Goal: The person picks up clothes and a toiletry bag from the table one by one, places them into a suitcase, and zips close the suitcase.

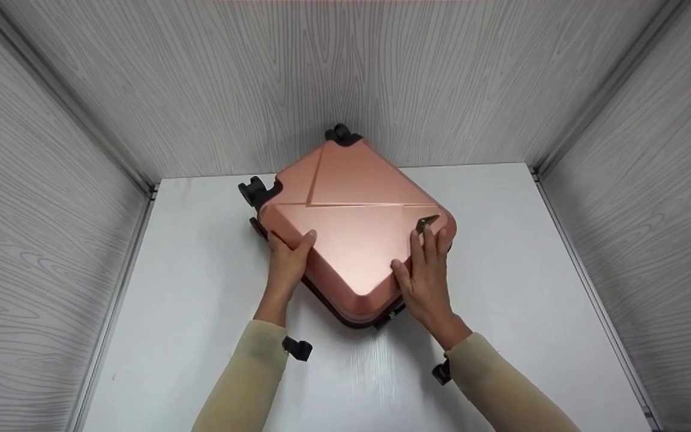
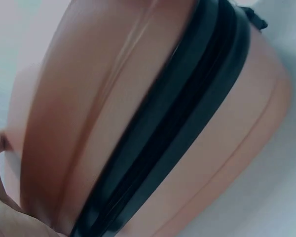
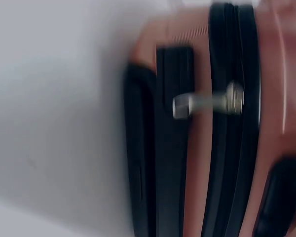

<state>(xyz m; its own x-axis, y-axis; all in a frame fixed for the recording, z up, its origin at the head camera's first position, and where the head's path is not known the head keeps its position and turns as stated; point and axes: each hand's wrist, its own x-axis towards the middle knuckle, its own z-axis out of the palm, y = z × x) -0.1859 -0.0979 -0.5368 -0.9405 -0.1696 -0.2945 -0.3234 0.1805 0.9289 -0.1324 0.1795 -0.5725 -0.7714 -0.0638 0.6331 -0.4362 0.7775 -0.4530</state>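
A rose-pink hard-shell suitcase [image 1: 351,240] lies flat and turned cornerwise on the white table. My left hand [image 1: 287,264] grips its left edge, thumb on the top shell and the other fingers partly hidden at the side. On the right edge, my right hand [image 1: 428,288] rests with straight fingers near a small dark emblem [image 1: 426,223]. The left wrist view shows the black zipper band [image 2: 163,118] along the suitcase's side. In the right wrist view, a silver zipper pull [image 3: 207,103] crosses toward a black handle [image 3: 170,148].
Black wheels [image 1: 343,134] stick out at the suitcase's far end, close to the back wall [image 1: 345,72]. Grey wood-grain panels stand at the left [image 1: 33,210] and right [image 1: 657,198]. White table surface [image 1: 531,270] surrounds the suitcase.
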